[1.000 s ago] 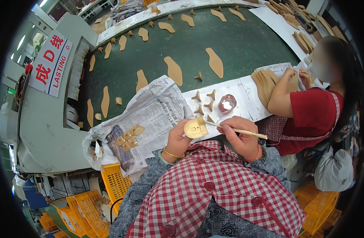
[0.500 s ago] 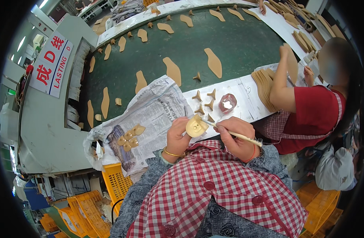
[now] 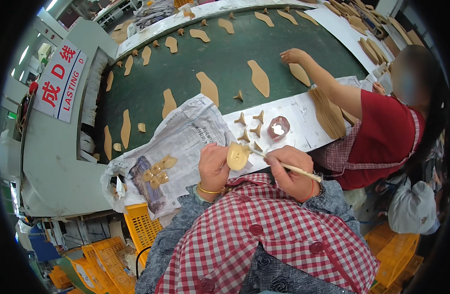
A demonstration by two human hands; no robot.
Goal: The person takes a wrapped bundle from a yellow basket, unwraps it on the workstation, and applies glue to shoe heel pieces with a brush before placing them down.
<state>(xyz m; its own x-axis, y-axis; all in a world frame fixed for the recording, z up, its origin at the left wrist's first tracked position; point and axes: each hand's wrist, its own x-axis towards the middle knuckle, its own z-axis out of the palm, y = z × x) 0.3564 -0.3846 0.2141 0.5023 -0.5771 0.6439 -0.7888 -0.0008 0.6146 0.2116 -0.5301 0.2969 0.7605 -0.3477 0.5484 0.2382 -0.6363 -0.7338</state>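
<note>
My left hand (image 3: 213, 163) holds a small tan heel-shaped piece (image 3: 237, 156) up in front of me. My right hand (image 3: 289, 168) grips a thin wooden-handled brush (image 3: 288, 167), and its tip rests on the face of that piece. Just beyond my hands, several more tan heel pieces (image 3: 249, 126) stand on the white paper next to a small round glue pot (image 3: 278, 128). To my left, several coated flat tan pieces (image 3: 158, 171) lie on a spread newspaper (image 3: 185, 142).
A green conveyor belt (image 3: 220, 59) carries tan shoe insoles (image 3: 258, 77). A person in a red top on my right reaches a hand (image 3: 293, 55) onto the belt, beside a stack of insoles (image 3: 328, 111). Yellow crates (image 3: 141, 228) sit below the bench, a grey machine housing (image 3: 53, 161) on the left.
My hands brought the heel piece and brush closer together, with the brush tip now on the piece. The person on my right stretched an arm farther out onto the belt.
</note>
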